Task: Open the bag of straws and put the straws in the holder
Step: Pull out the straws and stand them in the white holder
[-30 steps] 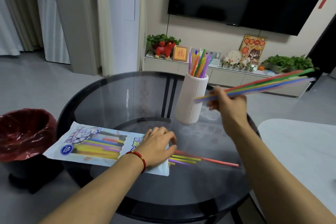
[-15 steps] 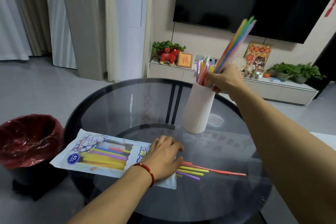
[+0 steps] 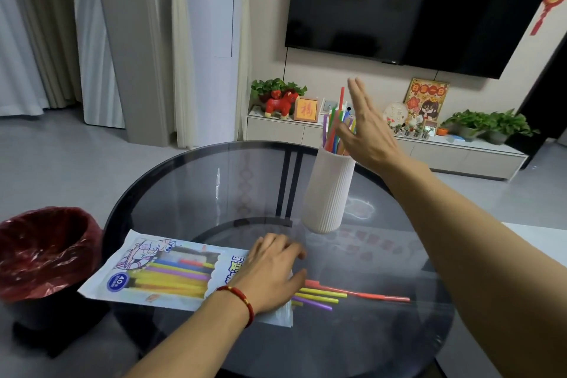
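A white ribbed holder (image 3: 329, 190) stands upright on the round glass table (image 3: 190, 187), with a bunch of coloured straws (image 3: 335, 129) sticking out of its top. My right hand (image 3: 366, 132) hovers just right of the straw tips, fingers spread, holding nothing. The printed straw bag (image 3: 165, 270) lies flat at the table's near left, with straws visible inside. My left hand (image 3: 271, 273) rests flat on the bag's open right end. Several loose straws (image 3: 337, 294), yellow, purple and red, poke out of the bag onto the glass.
A bin with a red liner (image 3: 43, 252) stands on the floor left of the table. A white surface (image 3: 540, 242) lies to the right. Behind the table are a low cabinet (image 3: 460, 156) with ornaments and plants, and a wall-mounted TV (image 3: 414, 3).
My right hand carried a bundle of straws to the holder, dropped them in and let go; it now stands open beside them. The left hand stayed on the bag.
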{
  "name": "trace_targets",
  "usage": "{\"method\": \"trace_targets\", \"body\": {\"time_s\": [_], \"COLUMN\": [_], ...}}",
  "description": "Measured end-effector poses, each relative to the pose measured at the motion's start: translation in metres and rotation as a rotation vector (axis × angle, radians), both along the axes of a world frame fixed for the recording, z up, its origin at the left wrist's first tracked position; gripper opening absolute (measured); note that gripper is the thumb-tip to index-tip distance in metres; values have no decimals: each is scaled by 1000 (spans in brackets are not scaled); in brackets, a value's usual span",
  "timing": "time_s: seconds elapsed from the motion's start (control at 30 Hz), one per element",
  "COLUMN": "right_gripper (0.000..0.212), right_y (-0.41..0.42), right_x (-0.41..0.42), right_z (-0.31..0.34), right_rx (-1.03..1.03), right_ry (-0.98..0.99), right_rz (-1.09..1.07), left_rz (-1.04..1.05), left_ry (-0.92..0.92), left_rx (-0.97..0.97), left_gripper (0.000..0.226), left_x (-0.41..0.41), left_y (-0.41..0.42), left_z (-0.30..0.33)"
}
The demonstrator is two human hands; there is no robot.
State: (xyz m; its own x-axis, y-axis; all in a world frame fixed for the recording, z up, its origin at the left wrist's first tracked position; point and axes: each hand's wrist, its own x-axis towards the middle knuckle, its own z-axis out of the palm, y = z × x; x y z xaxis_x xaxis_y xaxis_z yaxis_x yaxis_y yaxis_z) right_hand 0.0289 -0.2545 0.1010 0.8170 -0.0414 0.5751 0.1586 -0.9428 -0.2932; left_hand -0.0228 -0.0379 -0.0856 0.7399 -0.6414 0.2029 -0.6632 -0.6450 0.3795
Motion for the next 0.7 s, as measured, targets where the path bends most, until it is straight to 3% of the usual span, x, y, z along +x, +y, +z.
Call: {"method": "trace_targets", "body": {"time_s": [0.17,0.33,0.43,0.57,0.63,0.7], "right_gripper": [76,54,54,30,30,34], "right_y": [1,7,9,13,11,3], "right_x": [10,11,-4,-56,-86,-108], "right_z": [11,4,10,-7,-35,-72], "right_rx": [-139,-182,-130,8,35,3], "right_ry": [56,80,-61,-280,-137,281], "right_rz": [2,-26,-9,64,58,0], "left_rz": [18,13,-19,-74,-97,-107], "left_ry": [25,-16,-5,87,73,74], "left_rx": [12,11,134,398,428,432], "left_gripper": [39,46,76,126,129,129], "left_x": [-1,-4,-5,-5,-4,-3], "left_y": [4,8,14,27,31,32], "left_z": [2,11,14,11,8,8]}}
